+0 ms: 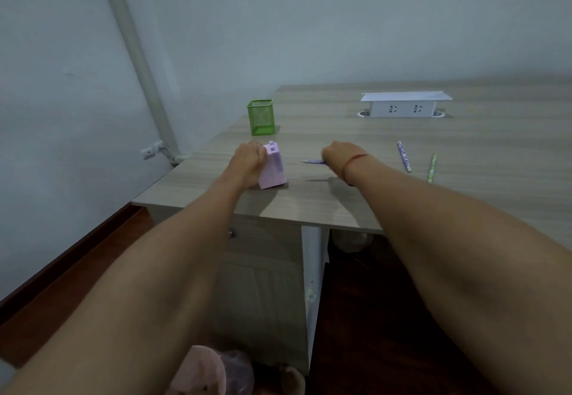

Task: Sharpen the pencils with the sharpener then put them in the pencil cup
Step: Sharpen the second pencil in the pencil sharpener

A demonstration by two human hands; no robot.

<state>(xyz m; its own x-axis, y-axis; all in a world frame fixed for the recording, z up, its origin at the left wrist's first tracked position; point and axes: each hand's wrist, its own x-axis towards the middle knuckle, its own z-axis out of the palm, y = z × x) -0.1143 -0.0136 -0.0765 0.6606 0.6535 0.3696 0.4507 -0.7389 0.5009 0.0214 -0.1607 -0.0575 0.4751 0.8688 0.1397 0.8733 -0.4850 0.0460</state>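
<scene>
our left hand [247,159] wraps the light plastic sharpener [272,167], bracing it, cup [261,117] just beyond. our right hand [340,155] pinches a stiff, thin pencil [313,162] at its rear, tip aimed leftward; two more pencils [404,156] lie right of it.

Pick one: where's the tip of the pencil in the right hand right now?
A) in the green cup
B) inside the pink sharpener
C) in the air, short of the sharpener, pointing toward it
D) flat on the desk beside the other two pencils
C: the right hand holds the pencil with its tip aimed at the pink sharpener, a clear gap between them, its shadow on the desk below; the left hand grips the sharpener.
</scene>
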